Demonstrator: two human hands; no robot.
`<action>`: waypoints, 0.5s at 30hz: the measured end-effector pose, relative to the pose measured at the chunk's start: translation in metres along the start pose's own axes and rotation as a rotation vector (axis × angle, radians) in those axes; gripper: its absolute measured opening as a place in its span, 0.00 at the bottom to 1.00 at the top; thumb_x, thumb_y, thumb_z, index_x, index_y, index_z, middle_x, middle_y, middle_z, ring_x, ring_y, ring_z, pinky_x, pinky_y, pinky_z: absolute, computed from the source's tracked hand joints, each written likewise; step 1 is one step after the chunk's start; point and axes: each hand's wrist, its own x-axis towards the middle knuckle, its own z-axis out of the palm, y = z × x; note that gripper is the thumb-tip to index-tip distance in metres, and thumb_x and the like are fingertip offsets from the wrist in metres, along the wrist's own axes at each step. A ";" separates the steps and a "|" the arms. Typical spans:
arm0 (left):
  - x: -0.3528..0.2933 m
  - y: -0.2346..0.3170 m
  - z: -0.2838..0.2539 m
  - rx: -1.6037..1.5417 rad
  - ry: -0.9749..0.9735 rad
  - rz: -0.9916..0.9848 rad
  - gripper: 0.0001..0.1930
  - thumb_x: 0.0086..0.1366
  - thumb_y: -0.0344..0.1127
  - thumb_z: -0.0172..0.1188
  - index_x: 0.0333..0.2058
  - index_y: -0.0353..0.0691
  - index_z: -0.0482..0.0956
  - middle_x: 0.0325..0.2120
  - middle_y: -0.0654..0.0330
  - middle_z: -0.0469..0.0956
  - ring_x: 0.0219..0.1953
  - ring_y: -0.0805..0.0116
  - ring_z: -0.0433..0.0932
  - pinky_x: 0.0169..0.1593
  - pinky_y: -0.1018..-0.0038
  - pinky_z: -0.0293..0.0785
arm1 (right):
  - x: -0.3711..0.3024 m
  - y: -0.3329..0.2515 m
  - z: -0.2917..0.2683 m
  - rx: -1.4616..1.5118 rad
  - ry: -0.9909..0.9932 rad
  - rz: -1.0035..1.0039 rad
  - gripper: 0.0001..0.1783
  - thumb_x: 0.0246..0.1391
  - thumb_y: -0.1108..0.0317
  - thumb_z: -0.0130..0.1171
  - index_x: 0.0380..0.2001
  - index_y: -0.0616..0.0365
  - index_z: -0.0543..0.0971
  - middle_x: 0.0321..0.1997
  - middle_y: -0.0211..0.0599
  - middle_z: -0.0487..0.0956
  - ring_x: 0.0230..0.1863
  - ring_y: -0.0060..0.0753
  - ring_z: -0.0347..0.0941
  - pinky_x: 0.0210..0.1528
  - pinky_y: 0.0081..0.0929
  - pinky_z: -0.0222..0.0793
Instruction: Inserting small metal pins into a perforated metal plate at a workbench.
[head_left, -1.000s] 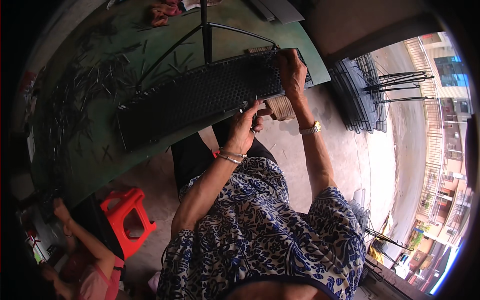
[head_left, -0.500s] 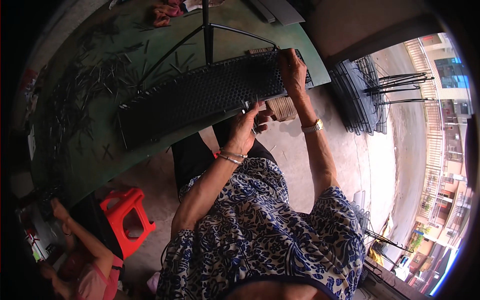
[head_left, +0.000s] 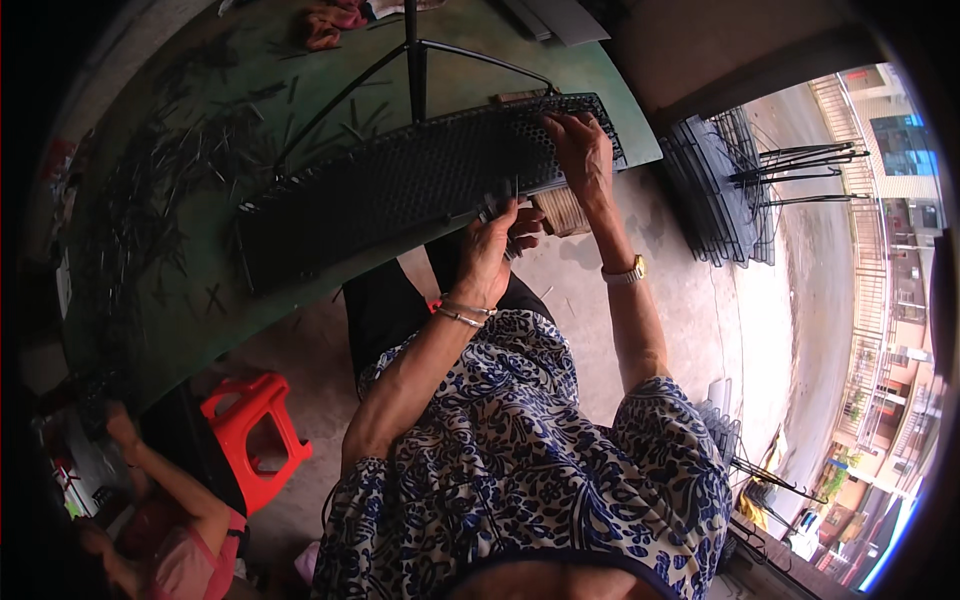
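Observation:
A long black rack panel with a honeycomb mesh lies on the green table, along its near edge. My right hand is over the panel's right end, its thumb and fingertips pinched together at the mesh. Whatever is between those fingertips is too small to make out. Below the panel's near edge, my left hand is closed around a few small dark strips, their ends glinting beside the thumb. Its lower fingers are curled and partly hidden.
Loose black strips are strewn over the green table. A black post with braces rises behind the panel. On the floor stands a red stool; a co-worker's arm is at lower left. Stacked wire racks lean at right.
My right hand has slid a little left and toward me, off the panel's far right corner. My left hand stays nearly in place, its strips shifting slightly.

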 end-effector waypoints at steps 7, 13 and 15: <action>-0.006 0.004 0.004 0.030 -0.045 0.065 0.12 0.65 0.39 0.57 0.44 0.41 0.77 0.34 0.61 0.82 0.35 0.71 0.81 0.31 0.79 0.72 | -0.027 -0.030 -0.032 0.583 -0.643 0.154 0.12 0.55 0.65 0.59 0.35 0.64 0.78 0.30 0.33 0.77 0.34 0.19 0.71 0.35 0.23 0.67; -0.012 0.009 0.014 0.096 -0.050 0.062 0.11 0.65 0.41 0.57 0.41 0.44 0.79 0.35 0.65 0.82 0.34 0.74 0.81 0.28 0.78 0.71 | -0.028 -0.021 -0.040 0.587 -0.722 0.198 0.10 0.52 0.68 0.59 0.36 0.62 0.80 0.36 0.36 0.77 0.38 0.27 0.74 0.40 0.25 0.69; -0.009 0.009 0.010 0.090 -0.055 0.058 0.11 0.64 0.42 0.58 0.40 0.44 0.79 0.34 0.65 0.82 0.34 0.74 0.81 0.26 0.79 0.70 | -0.028 -0.031 -0.043 0.565 -0.706 0.090 0.10 0.52 0.69 0.59 0.36 0.62 0.80 0.37 0.37 0.77 0.39 0.30 0.74 0.40 0.26 0.69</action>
